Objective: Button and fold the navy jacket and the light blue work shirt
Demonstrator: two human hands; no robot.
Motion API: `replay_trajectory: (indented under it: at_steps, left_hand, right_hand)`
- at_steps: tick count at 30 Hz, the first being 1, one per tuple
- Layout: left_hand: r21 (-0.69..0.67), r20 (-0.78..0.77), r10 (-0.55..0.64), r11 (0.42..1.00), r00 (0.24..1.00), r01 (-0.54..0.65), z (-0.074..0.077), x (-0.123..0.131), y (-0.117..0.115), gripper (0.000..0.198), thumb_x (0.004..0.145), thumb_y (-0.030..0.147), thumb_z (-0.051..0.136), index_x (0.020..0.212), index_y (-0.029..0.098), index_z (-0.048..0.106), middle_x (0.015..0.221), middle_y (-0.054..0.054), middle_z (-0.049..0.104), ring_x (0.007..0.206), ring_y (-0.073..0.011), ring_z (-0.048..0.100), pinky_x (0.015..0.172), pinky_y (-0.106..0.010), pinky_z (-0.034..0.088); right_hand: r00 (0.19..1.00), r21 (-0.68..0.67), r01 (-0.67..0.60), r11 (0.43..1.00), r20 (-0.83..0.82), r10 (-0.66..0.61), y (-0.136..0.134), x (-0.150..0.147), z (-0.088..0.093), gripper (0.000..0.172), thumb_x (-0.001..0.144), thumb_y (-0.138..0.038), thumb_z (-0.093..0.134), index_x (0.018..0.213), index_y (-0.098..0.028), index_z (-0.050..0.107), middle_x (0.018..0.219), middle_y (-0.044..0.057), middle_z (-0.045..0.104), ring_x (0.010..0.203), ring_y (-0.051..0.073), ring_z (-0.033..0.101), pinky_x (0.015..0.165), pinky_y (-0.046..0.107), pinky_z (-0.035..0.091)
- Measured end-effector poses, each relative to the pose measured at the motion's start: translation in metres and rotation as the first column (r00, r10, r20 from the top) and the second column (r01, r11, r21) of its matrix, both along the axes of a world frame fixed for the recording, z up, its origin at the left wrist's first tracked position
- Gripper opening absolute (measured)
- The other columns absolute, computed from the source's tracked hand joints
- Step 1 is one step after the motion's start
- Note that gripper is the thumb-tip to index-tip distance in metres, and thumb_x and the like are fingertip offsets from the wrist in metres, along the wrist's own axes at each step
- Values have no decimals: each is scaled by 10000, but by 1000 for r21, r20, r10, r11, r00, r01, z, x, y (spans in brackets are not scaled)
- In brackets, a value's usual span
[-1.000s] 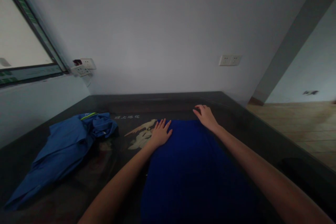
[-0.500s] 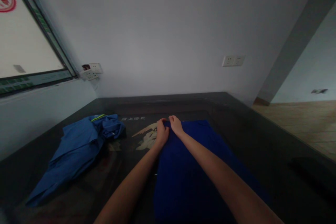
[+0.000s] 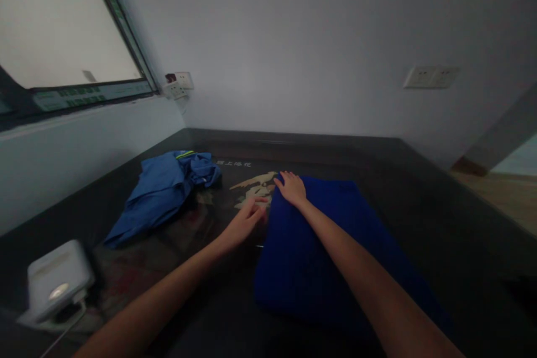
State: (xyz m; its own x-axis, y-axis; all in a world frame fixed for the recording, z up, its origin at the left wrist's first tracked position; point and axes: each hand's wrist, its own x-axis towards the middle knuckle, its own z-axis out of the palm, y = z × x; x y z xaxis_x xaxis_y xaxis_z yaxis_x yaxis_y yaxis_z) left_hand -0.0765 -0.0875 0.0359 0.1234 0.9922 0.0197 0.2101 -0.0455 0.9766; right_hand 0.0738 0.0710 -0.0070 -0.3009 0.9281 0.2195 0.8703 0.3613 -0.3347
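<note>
A dark blue folded cloth (image 3: 331,246) lies flat on the dark table (image 3: 419,190) in front of me. My right hand (image 3: 291,188) rests flat on the cloth's far left corner, fingers stretched out. My left hand (image 3: 244,221) sits on the table just left of the cloth's left edge, fingers extended toward it and holding nothing. A crumpled lighter blue garment (image 3: 161,190) with a yellow-green trim lies further left on the table.
A white box-shaped device (image 3: 56,279) with a cable stands at the table's near left. A pale printed figure (image 3: 255,184) shows on the tabletop by my hands. Wall sockets (image 3: 178,85) sit in the left corner and more sockets (image 3: 430,76) on the back wall.
My view has swung left and closer. My left hand slid back along the cloth's left edge, away from the right hand, which stays on the far corner with fingers now flat.
</note>
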Motion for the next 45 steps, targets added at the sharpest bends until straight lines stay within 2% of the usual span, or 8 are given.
replay_trajectory:
  at_steps: [5,10,13,18,24,31,39,45]
  left_hand:
    - [-169,34,-72,983,997,77,12,1,-93,468,903,473,458,1291,212,448,992,-40,645,956,-195,588,881,-328,435]
    - [-120,108,-144,980,984,157,13,18,-130,551,925,471,431,1423,260,323,1393,-69,473,1268,-250,436,1073,-404,314]
    - [-83,-48,-210,975,977,205,17,21,-134,578,909,466,470,1437,279,324,1499,-49,340,1372,-260,287,1134,-422,212]
    - [-128,-265,-255,965,930,228,18,17,-135,526,843,377,590,1350,310,467,1445,-20,431,1420,-300,127,1128,-506,193]
    - [66,-336,-239,959,911,275,19,18,-134,435,803,188,619,1220,306,588,1250,-20,618,1245,-255,465,1083,-469,302]
    - [301,-378,-333,838,864,455,34,21,-112,304,906,237,511,1197,241,599,1090,-60,683,1016,-192,615,902,-314,469]
    - [77,-602,-371,854,707,514,34,14,-111,540,882,242,531,1399,328,397,921,0,707,757,-168,654,742,-256,489]
    - [-134,-242,-386,922,890,364,18,7,-142,607,867,258,569,1425,341,345,1364,-23,529,1185,-204,533,1009,-343,409]
  right_hand:
    - [1000,-22,-1,1000,24,1,3,-1,-2,579,952,-505,310,1379,-137,441,1426,135,447,1339,259,352,1089,405,223]
    - [999,-47,1,999,33,1,4,-1,0,559,946,-480,341,1375,-137,444,1436,126,436,1340,266,342,1090,398,221]
    - [998,-76,21,997,57,-16,4,-4,4,522,935,-434,381,1357,-138,461,1438,123,434,1335,272,347,1087,406,223]
    - [996,-68,71,995,59,-67,1,-11,5,494,929,-389,378,1345,-140,475,1437,119,436,1336,291,338,1086,433,213]
    - [996,-19,79,997,41,-78,-3,-11,1,506,946,-412,325,1359,-153,460,1443,110,431,1344,278,326,1085,433,209]
    - [996,5,77,997,47,-77,-5,-10,1,499,946,-412,325,1351,-160,474,1436,101,443,1330,270,346,1084,422,214]
    - [996,10,75,997,37,-75,-5,-10,1,494,948,-406,325,1343,-150,476,1433,114,443,1331,269,337,1082,424,207]
    - [996,8,75,997,40,-75,-5,-10,2,492,951,-408,314,1337,-153,482,1429,109,449,1323,274,345,1075,426,210]
